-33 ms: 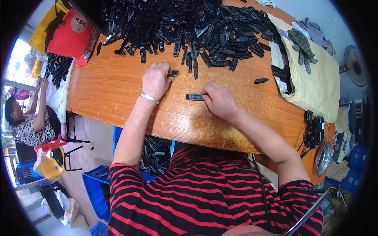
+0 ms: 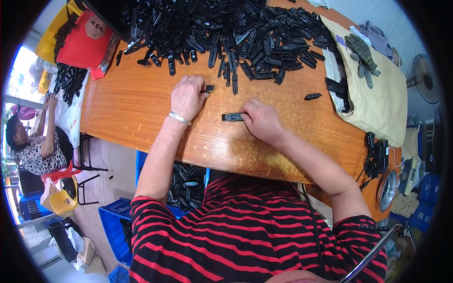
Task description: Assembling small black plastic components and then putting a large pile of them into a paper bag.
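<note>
My left hand [image 2: 188,96], a silver bracelet on its wrist, has its fingers curled around a small black plastic part [image 2: 210,88], of which only one end shows. To the right and closer to me, my right hand [image 2: 260,119] pinches one end of a longer black plastic part [image 2: 231,117] with a slotted body, held low over the wooden table [image 2: 141,108]. Beyond both hands spreads a big heap of similar black parts [image 2: 226,35]. One loose black part [image 2: 313,96] lies by itself to the right.
A cream sack [image 2: 377,104] with black parts at its mouth lies on the right, a camouflage glove [image 2: 361,52] on it. A red bag [image 2: 85,40] stands at the far left. Blue crates [image 2: 115,226] sit below the table edge. Another person [image 2: 42,141] works at the left.
My right hand has shifted very slightly left with the black part. My left hand stays in place.
</note>
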